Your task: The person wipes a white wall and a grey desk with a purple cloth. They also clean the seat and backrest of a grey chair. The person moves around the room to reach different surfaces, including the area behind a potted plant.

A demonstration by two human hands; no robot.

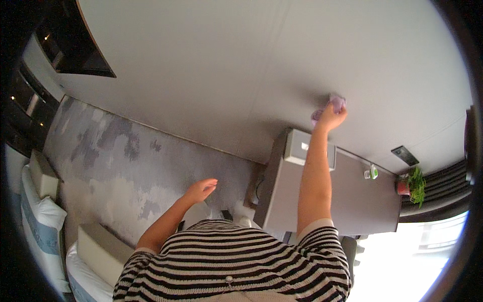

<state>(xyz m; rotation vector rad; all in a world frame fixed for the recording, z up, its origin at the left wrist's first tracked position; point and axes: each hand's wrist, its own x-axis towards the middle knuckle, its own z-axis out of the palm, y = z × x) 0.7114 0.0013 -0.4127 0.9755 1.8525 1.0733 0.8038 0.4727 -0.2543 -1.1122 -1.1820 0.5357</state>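
My right arm reaches up to the pale wall (211,60). In my right hand (332,119), closed, is a bunched purple cloth (337,102), pressed against the wall or very near it. Part of the cloth hangs out on the left side of the hand. My left hand (201,191) hangs low in front of my body above the patterned carpet, with nothing in it. Its fingers are loosely stretched and slightly bent.
Below my right arm a desk (367,196) stands against the wall, with a white box (297,147), a small white-and-green bottle (373,172) and a potted plant (416,187). A socket panel (405,155) sits on the wall. Beds (95,261) stand at lower left.
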